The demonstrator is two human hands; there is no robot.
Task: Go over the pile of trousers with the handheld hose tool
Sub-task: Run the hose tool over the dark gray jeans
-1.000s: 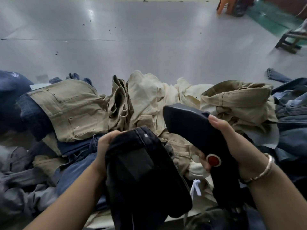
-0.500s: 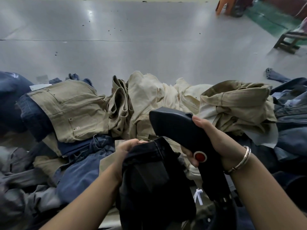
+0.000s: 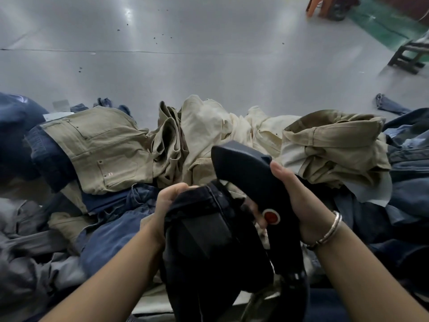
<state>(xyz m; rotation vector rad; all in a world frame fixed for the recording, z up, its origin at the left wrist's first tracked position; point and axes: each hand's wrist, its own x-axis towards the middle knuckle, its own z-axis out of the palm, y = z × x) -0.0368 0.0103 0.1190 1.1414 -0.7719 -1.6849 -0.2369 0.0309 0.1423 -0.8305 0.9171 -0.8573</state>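
Note:
A pile of trousers (image 3: 111, 147) in khaki, cream and blue spreads across the table in front of me. My left hand (image 3: 167, 205) grips the waistband of a pair of black trousers (image 3: 209, 240) held up over the pile. My right hand (image 3: 299, 198) holds the dark handheld hose tool (image 3: 246, 168) by its handle, a finger beside the red button (image 3: 270, 216). The tool's flat head points up and left, just above the black waistband. Its hose runs down out of sight below my wrist.
Khaki trousers (image 3: 334, 147) are bunched at the right, cream ones (image 3: 216, 129) in the middle, grey ones (image 3: 25, 263) at the lower left. Beyond the pile lies a grey table surface (image 3: 209, 66). A wooden stool (image 3: 411, 56) and orange chair legs (image 3: 320, 5) stand far right.
My left hand has carried the black trousers rightward, up to the tool. My right hand has brought the tool left, so its head now sits right over the waistband.

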